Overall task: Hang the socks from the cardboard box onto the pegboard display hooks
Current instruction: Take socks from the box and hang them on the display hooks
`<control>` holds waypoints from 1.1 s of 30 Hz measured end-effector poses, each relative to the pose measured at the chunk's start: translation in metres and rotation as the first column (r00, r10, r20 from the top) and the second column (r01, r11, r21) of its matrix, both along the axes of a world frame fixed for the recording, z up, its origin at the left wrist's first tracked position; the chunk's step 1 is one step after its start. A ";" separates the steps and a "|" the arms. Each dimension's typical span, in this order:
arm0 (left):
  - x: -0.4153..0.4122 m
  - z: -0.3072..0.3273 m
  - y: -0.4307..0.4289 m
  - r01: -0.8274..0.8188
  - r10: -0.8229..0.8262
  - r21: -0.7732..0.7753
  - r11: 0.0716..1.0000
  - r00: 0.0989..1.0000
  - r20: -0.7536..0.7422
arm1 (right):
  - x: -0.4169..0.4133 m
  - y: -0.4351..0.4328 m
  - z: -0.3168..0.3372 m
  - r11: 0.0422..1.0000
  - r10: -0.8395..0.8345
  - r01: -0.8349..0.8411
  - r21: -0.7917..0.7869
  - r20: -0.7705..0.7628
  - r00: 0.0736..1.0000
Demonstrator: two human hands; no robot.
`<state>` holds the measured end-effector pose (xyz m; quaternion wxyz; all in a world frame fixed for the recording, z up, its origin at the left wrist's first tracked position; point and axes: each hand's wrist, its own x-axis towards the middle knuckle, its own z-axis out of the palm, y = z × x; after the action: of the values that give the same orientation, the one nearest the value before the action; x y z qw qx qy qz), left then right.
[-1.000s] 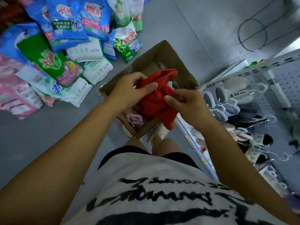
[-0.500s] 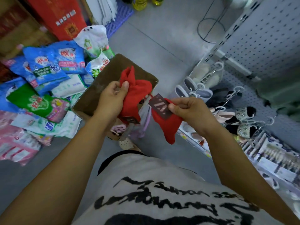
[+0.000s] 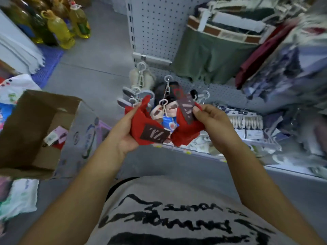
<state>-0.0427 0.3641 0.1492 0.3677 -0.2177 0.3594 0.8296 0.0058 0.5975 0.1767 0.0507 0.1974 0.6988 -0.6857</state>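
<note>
Two packs of red socks with dark card labels are up in front of the pegboard [image 3: 155, 23]. My left hand [image 3: 123, 133] grips one red sock pack [image 3: 141, 124], its label facing me. The other red sock pack [image 3: 185, 133] is in my right hand [image 3: 210, 124], pinched at its label. A thin thread seems to join the two packs. The cardboard box [image 3: 31, 121] stands open on the floor at the left, with a few sock packs [image 3: 54, 137] inside. Slippers on white plastic hangers [image 3: 139, 80] hang from pegboard hooks just behind my hands.
Green underwear [image 3: 208, 53] and other garments hang on the upper right of the display. A low shelf [image 3: 247, 131] with small goods runs below. Oil bottles [image 3: 60, 27] stand on the floor at the top left, bagged goods [image 3: 17, 197] beside the box.
My view has swung from the box to the pegboard. Both hands lifted the red socks out of the box and pulled them apart into two packs, one in each hand.
</note>
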 end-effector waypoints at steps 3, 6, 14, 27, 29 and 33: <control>0.004 0.005 0.040 0.052 -0.053 -0.059 0.997 0.999 -0.011 | 0.028 0.037 0.008 0.999 0.026 -0.027 -0.028 -0.038 0.999; 0.008 0.018 0.068 0.065 -0.071 -0.089 0.994 0.995 -0.069 | 0.051 0.056 0.014 0.984 0.076 -0.087 -0.158 -0.075 0.994; 0.022 0.064 0.115 0.115 -0.129 -0.105 0.988 0.981 -0.143 | 0.068 0.048 0.010 0.963 0.062 -0.097 -0.253 -0.141 0.988; 0.040 0.061 0.112 0.235 -0.250 -0.089 0.968 0.936 -0.249 | 0.069 0.043 0.005 0.944 -0.131 0.070 -0.321 -0.172 0.976; 0.047 0.057 0.108 0.298 -0.320 -0.119 0.947 0.903 -0.285 | 0.067 0.039 0.002 0.928 -0.174 0.112 -0.356 -0.149 0.973; 0.045 0.049 0.101 0.196 -0.248 -0.195 0.961 0.925 -0.289 | 0.067 0.042 0.001 0.934 -0.207 0.163 -0.318 -0.111 0.972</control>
<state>0.0021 0.4654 0.1982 0.3793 -0.0718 0.5016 0.7742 0.0728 0.6400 0.1772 -0.0342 0.2027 0.5638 -0.7999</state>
